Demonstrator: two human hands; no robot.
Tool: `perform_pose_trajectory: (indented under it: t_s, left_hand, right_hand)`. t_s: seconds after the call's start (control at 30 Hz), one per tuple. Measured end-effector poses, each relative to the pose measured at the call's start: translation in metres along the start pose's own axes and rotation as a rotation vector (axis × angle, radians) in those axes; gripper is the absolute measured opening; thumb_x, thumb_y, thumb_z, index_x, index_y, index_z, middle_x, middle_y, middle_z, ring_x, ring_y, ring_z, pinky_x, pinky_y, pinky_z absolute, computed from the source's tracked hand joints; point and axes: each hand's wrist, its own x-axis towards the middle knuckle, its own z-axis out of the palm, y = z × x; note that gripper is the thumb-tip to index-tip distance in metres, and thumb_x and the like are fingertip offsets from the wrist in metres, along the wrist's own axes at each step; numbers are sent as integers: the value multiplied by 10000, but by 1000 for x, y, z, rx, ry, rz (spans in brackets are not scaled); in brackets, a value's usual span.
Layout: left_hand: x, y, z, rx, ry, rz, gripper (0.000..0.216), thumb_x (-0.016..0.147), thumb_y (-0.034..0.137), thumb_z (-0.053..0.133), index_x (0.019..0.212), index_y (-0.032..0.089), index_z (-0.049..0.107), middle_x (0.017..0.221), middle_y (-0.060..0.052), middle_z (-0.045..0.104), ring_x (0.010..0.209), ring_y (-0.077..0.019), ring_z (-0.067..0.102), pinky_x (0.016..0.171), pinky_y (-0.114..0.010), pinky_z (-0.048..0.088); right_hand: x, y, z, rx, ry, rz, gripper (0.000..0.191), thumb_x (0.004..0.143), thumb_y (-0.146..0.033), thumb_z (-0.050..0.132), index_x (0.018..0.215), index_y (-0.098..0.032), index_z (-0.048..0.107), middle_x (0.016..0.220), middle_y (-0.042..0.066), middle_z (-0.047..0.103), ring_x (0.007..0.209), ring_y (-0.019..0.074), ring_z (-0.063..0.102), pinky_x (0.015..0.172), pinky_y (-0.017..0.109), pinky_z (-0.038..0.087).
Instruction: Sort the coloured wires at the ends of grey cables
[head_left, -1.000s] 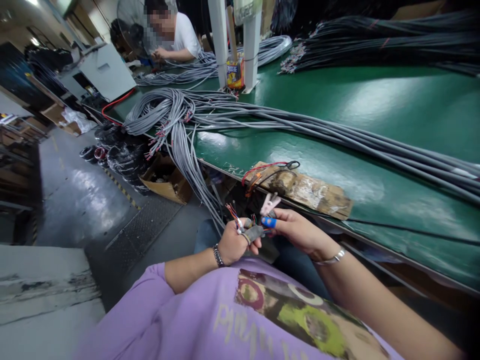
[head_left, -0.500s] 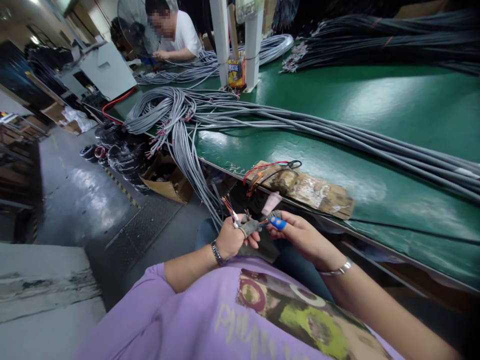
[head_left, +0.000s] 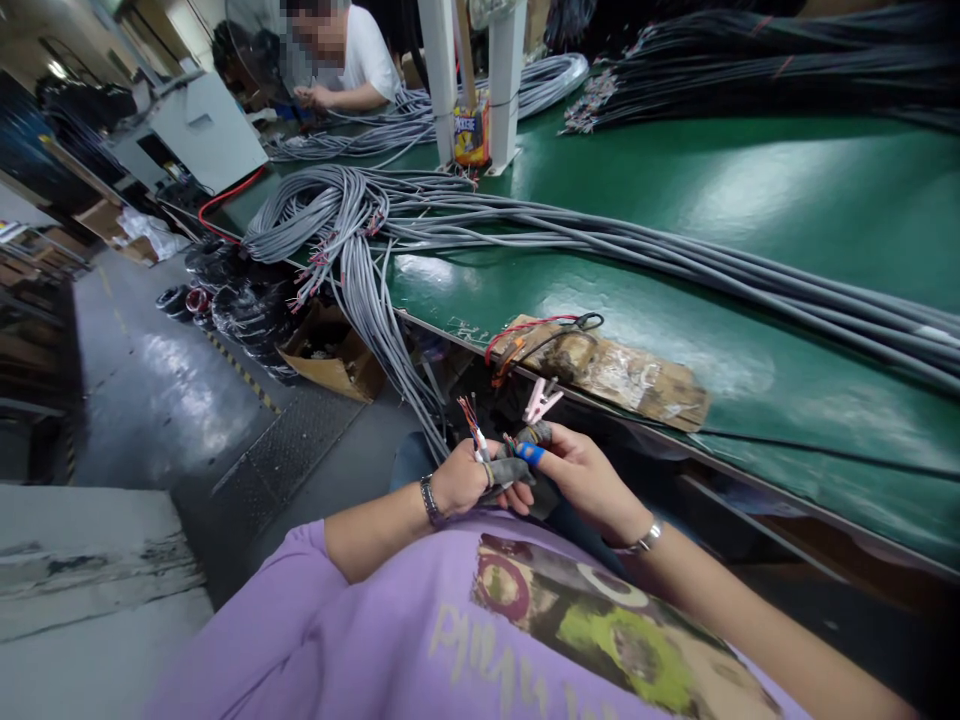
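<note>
My left hand (head_left: 469, 482) is closed around the end of a grey cable, from which thin coloured wires (head_left: 472, 420) fan upward. Grey cloth covers, one with a band, wrap its index finger. My right hand (head_left: 589, 470) has blue tape on the thumb and a grey cover on the index finger. Thumb and index pinch a few fine coloured wires (head_left: 510, 442) close to the left fingertips. Just beyond the right fingers stands a pale pink, two-pronged tool (head_left: 541, 402), its prongs spread; whether that hand touches it I cannot tell.
Grey cables (head_left: 600, 235) lie along the green table (head_left: 750, 200), some hanging over its edge. A wooden board (head_left: 637, 385) with red and black leads sits at the near edge. Black cable bundles (head_left: 750, 85) lie behind. A person (head_left: 367, 65) works across the table. A cardboard box (head_left: 330, 350) stands below.
My right hand has shifted a little left, nearer the left hand. The pink tool has turned and now shows two spread prongs. The view has tilted slightly.
</note>
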Motion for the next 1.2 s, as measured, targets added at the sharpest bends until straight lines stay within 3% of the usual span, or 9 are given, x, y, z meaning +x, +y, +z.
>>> perform_pose_trajectory:
  t_s: [0.17,0.33,0.6,0.73,1.03,1.2]
  left_hand:
    - [4,-4,2,-65,184,113,483,638,577,706,689,124,547,567,-52,642,441,-132,599,391,-194,350]
    - [6,-6,3,-122,295,151,480,646,582,693,696,155,481,546,-25,626,420,-140,598,371,-194,325]
    - [1,-6,3,-12,245,156,435,695,556,657,685,142,524,574,-41,644,421,-122,595,366,-181,328]
    - [1,-7,4,41,252,135,446,687,570,655,666,138,545,593,-52,654,431,-117,595,369,-177,337]
    - [0,-5,3,49,237,188,449,719,575,635,670,137,549,598,-53,656,436,-115,591,384,-185,353]
    - [-1,-5,3,26,257,177,436,714,562,647,677,143,529,595,-46,650,436,-114,591,377,-184,339]
  right_hand:
    - [6,10,3,87,134,37,311,648,-443,753,637,-187,577,544,-36,513,512,101,406,519,259,335]
    - [5,16,2,111,160,68,325,631,-430,761,608,-186,548,530,-46,463,506,92,368,513,257,302]
    - [8,-2,4,-40,64,47,379,647,-527,741,762,-191,606,661,-3,565,593,129,448,563,274,358]
    - [10,-8,8,-115,57,31,411,631,-570,734,705,-192,592,650,9,575,595,139,452,580,288,366]
    - [7,2,9,7,133,77,360,612,-505,762,665,-196,584,572,-24,519,522,109,400,520,265,340]
    - [9,4,7,-3,96,64,359,630,-509,749,662,-192,584,586,-16,531,530,107,404,513,257,343]
